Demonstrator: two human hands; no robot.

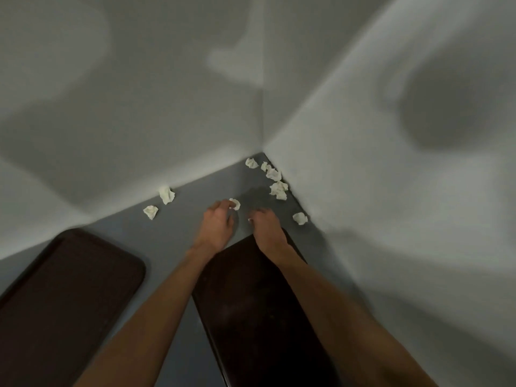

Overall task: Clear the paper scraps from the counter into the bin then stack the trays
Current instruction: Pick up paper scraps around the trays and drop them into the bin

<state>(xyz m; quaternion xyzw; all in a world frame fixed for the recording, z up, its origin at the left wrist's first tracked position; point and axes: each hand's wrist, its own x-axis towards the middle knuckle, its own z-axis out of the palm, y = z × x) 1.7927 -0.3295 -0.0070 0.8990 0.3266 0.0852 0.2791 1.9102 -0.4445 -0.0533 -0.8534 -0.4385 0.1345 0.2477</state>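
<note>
Several crumpled white paper scraps lie on the grey counter [178, 233] near its far corner. My left hand [217, 224] pinches one scrap [235, 204] at its fingertips. My right hand [266, 224] has its fingers curled down on the counter, with a bit of white paper [250, 219] showing under them. Two scraps [167, 194] [150, 212] lie by the left wall. More scraps [272, 173] [279, 189] cluster in the corner, and one [300, 218] lies by the right wall. Two dark brown trays sit flat, one at the left [67, 289] and one under my forearms [251, 308].
Pale walls [363, 163] close the counter in at the back and right, meeting at the corner. No bin is in view. Bare grey counter shows between the two trays.
</note>
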